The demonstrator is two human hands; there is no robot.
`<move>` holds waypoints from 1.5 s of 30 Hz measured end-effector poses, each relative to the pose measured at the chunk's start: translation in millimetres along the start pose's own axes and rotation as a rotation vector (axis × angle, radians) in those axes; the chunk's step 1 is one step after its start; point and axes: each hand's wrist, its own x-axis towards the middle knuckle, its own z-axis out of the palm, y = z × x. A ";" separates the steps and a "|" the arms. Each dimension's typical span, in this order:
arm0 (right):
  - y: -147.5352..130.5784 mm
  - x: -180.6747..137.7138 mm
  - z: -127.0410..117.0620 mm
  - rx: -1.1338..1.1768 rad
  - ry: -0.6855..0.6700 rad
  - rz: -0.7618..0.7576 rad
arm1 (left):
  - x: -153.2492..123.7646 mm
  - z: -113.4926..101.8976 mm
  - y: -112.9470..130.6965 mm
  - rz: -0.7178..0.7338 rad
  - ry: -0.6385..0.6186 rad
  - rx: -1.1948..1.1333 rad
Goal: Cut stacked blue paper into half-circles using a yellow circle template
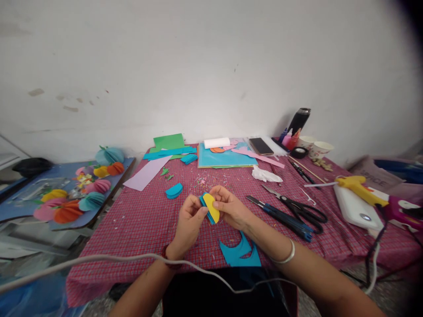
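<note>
Between my two hands is a small stack of folded paper half-circles, with a yellow half-circle on the right face and blue layers behind it. My left hand pinches the blue side near its lower edge. The fingers and thumb of my right hand close on the yellow side. Left of my hands, a separate stack of blue half-circles lies on the tablecloth. Close to my right forearm rests a blue paper offcut with round cutouts.
Scissors and a utility knife lie to the right, beside crumpled tissue. A yellow glue gun rests on a white box. A white cable crosses in front. Finished paper ornaments fill the left table.
</note>
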 end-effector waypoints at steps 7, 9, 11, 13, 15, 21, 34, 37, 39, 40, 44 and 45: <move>2.9 1.9 -2.0 -0.028 0.014 -0.031 | 0.8 6.5 1.0 -0.014 0.057 -0.018; 5.6 4.4 -5.5 -0.090 0.022 -0.072 | 1.3 7.8 1.8 0.005 0.112 0.021; 7.8 6.7 -9.6 -0.196 0.025 -0.134 | 1.7 7.4 2.2 0.055 0.126 0.132; 8.2 7.9 -13.0 -0.316 0.010 -0.181 | 2.1 5.1 2.2 0.130 0.080 0.302; 6.8 7.8 -15.2 -0.409 -0.031 -0.175 | 2.6 2.2 1.9 0.207 0.025 0.462; 3.7 7.8 -17.1 -0.468 -0.010 -0.061 | 4.3 1.6 6.9 0.177 0.003 0.556; -16.2 20.9 -34.3 -0.336 0.435 -0.163 | 42.7 -48.9 36.4 -0.071 0.061 0.348; -16.1 24.2 -38.2 -0.362 0.419 -0.110 | 75.4 -90.6 60.4 -0.094 0.000 0.467; -15.4 25.3 -39.1 -0.396 0.388 -0.088 | 94.1 -112.4 67.5 -0.195 -0.064 0.583; -15.5 25.7 -39.5 -0.409 0.376 -0.082 | 101.2 -120.6 67.4 -0.251 -0.099 0.636; -19.6 26.6 -42.5 -0.417 0.389 -0.072 | 114.6 -136.7 51.2 -0.343 -0.140 0.757; -20.8 26.8 -43.9 -0.417 0.396 -0.072 | 115.3 -138.3 46.3 -0.338 -0.138 0.763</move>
